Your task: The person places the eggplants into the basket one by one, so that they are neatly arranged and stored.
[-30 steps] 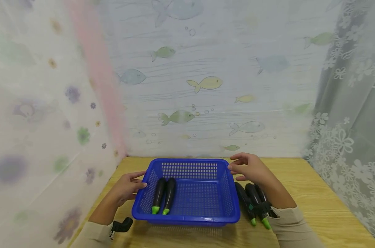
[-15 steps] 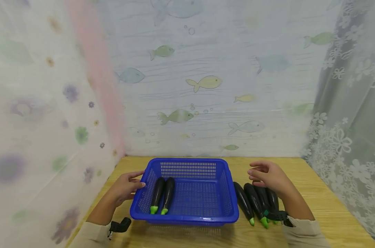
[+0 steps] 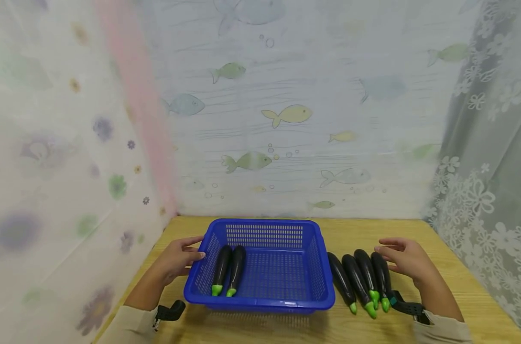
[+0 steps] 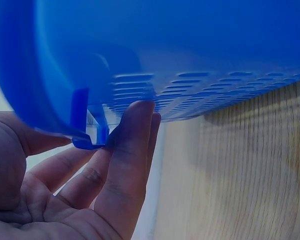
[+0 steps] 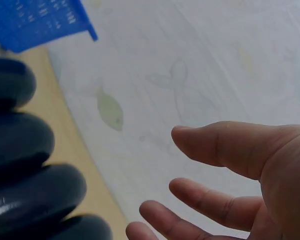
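Observation:
A blue plastic basket (image 3: pixel 260 301) with slotted walls stands on the table. Two dark eggplants (image 3: pixel 222 268) with green stem ends lie side by side at its left inside. My left hand (image 3: pixel 176 260) holds the basket's left rim, thumb over the edge; in the left wrist view its fingers (image 4: pixel 127 167) reach against the outer wall. Several more eggplants (image 3: pixel 358 277) lie in a row right of the basket, stem ends toward me. Beside the rightmost eggplant (image 3: pixel 381 274) is my right hand (image 3: pixel 404 258), fingers loosely spread and holding nothing, as the right wrist view (image 5: pixel 215 190) also shows.
The wood-grain table (image 3: pixel 450 267) runs back to a fish-print curtain (image 3: pixel 286 143). A flower-print sheet (image 3: pixel 71 191) closes off the left side, and a lace curtain (image 3: pixel 480 200) hangs at the right. Each wrist wears a black camera strap (image 3: pixel 408 308).
My right hand has moved right and slightly nearer, from the basket's right rim across to the far right eggplant, uncovering the row. My left hand keeps its place on the basket.

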Demonstrator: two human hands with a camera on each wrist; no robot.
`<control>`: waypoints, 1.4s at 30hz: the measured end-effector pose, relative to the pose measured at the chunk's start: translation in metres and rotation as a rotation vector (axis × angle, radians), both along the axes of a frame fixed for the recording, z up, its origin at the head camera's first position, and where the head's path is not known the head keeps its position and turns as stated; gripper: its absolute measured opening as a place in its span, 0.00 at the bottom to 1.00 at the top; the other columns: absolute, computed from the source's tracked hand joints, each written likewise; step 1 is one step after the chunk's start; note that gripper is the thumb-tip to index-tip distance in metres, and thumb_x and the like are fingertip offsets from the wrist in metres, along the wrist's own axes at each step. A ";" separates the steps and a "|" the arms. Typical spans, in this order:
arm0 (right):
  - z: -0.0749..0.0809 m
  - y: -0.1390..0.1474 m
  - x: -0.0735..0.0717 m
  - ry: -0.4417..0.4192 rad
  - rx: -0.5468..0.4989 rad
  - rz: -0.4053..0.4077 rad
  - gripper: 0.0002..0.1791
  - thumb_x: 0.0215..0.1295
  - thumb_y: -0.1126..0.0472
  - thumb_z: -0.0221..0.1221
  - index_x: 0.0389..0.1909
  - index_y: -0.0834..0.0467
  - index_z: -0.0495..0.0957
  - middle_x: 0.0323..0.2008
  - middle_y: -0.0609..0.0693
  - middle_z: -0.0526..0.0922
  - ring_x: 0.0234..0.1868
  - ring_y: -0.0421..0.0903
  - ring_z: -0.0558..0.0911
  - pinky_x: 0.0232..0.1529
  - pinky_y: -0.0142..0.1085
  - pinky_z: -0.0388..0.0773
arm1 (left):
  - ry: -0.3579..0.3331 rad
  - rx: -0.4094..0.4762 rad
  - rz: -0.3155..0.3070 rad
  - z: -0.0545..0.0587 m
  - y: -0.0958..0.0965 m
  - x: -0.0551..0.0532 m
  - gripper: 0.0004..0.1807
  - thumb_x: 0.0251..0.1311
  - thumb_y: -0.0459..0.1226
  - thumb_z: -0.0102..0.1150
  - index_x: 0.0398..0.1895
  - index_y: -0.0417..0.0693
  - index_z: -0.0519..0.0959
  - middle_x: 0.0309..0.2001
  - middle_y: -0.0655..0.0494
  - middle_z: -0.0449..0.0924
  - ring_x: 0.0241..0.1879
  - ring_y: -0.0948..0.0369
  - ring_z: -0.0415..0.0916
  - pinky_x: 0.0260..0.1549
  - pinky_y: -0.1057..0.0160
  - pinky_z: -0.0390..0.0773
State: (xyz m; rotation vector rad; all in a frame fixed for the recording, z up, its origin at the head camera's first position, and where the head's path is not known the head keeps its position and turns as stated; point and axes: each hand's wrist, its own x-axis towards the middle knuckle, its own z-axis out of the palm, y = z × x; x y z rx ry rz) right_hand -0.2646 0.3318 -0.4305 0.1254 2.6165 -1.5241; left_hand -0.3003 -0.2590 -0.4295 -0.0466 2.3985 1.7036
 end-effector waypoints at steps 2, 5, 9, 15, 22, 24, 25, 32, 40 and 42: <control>-0.004 0.007 -0.001 -0.025 0.012 -0.014 0.43 0.76 0.40 0.56 0.76 0.68 0.60 0.73 0.74 0.63 0.70 0.70 0.71 0.56 0.49 0.85 | -0.001 -0.002 0.002 0.000 0.000 0.000 0.35 0.70 0.31 0.62 0.78 0.45 0.65 0.56 0.36 0.83 0.45 0.48 0.88 0.40 0.45 0.89; -0.011 0.017 -0.002 -0.069 0.013 -0.040 0.46 0.75 0.38 0.56 0.77 0.69 0.58 0.75 0.76 0.59 0.71 0.70 0.70 0.54 0.47 0.86 | -0.002 0.002 0.004 0.000 0.002 -0.001 0.35 0.69 0.32 0.62 0.78 0.45 0.65 0.56 0.36 0.84 0.45 0.48 0.88 0.41 0.44 0.89; -0.020 0.029 -0.002 -0.131 -0.024 -0.076 0.51 0.71 0.34 0.58 0.77 0.69 0.57 0.75 0.75 0.57 0.66 0.65 0.76 0.51 0.44 0.88 | -0.003 0.012 0.003 0.000 0.003 -0.002 0.35 0.69 0.31 0.62 0.79 0.45 0.64 0.56 0.36 0.84 0.45 0.48 0.88 0.41 0.44 0.89; -0.033 0.035 -0.006 -0.186 -0.121 -0.086 0.51 0.73 0.39 0.59 0.77 0.74 0.52 0.63 0.72 0.74 0.47 0.43 0.85 0.45 0.44 0.89 | -0.001 0.024 -0.001 -0.001 0.002 -0.003 0.35 0.70 0.31 0.62 0.79 0.44 0.64 0.56 0.36 0.83 0.45 0.48 0.88 0.41 0.44 0.89; -0.041 0.032 -0.008 -0.238 -0.264 -0.087 0.51 0.75 0.44 0.59 0.77 0.77 0.47 0.50 0.54 0.85 0.44 0.40 0.88 0.48 0.45 0.89 | 0.001 0.000 0.009 -0.001 0.000 -0.001 0.35 0.70 0.31 0.62 0.78 0.45 0.65 0.57 0.36 0.83 0.46 0.48 0.88 0.41 0.44 0.89; -0.042 0.032 -0.009 -0.241 -0.275 -0.088 0.50 0.74 0.45 0.60 0.77 0.77 0.49 0.49 0.52 0.85 0.43 0.41 0.88 0.48 0.44 0.89 | -0.001 -0.002 0.010 -0.001 0.000 0.000 0.35 0.70 0.31 0.62 0.78 0.46 0.65 0.57 0.35 0.83 0.46 0.48 0.88 0.41 0.44 0.89; -0.042 0.032 -0.009 -0.242 -0.279 -0.084 0.49 0.75 0.46 0.60 0.77 0.77 0.49 0.49 0.52 0.85 0.43 0.41 0.88 0.48 0.44 0.89 | -0.002 -0.002 0.011 -0.001 0.000 0.000 0.35 0.70 0.31 0.62 0.78 0.46 0.65 0.57 0.35 0.83 0.46 0.48 0.88 0.41 0.44 0.89; -0.043 0.028 -0.012 -0.226 -0.225 -0.091 0.47 0.74 0.46 0.61 0.75 0.76 0.54 0.52 0.60 0.83 0.42 0.41 0.88 0.45 0.44 0.89 | 0.001 0.002 0.013 -0.001 0.000 0.000 0.35 0.70 0.32 0.62 0.78 0.46 0.65 0.57 0.36 0.83 0.45 0.48 0.88 0.41 0.45 0.89; -0.045 0.020 -0.012 -0.200 -0.218 -0.072 0.49 0.74 0.49 0.62 0.76 0.78 0.49 0.56 0.69 0.81 0.43 0.45 0.89 0.44 0.46 0.89 | -0.005 0.001 0.015 -0.001 0.000 0.001 0.35 0.69 0.31 0.62 0.78 0.45 0.65 0.55 0.37 0.84 0.45 0.49 0.88 0.41 0.45 0.89; -0.045 0.019 -0.012 -0.197 -0.207 -0.078 0.48 0.73 0.50 0.62 0.76 0.78 0.49 0.54 0.66 0.83 0.42 0.44 0.89 0.43 0.45 0.90 | -0.004 0.002 0.014 -0.001 0.000 0.001 0.35 0.69 0.32 0.62 0.78 0.46 0.65 0.55 0.37 0.84 0.45 0.49 0.88 0.41 0.45 0.89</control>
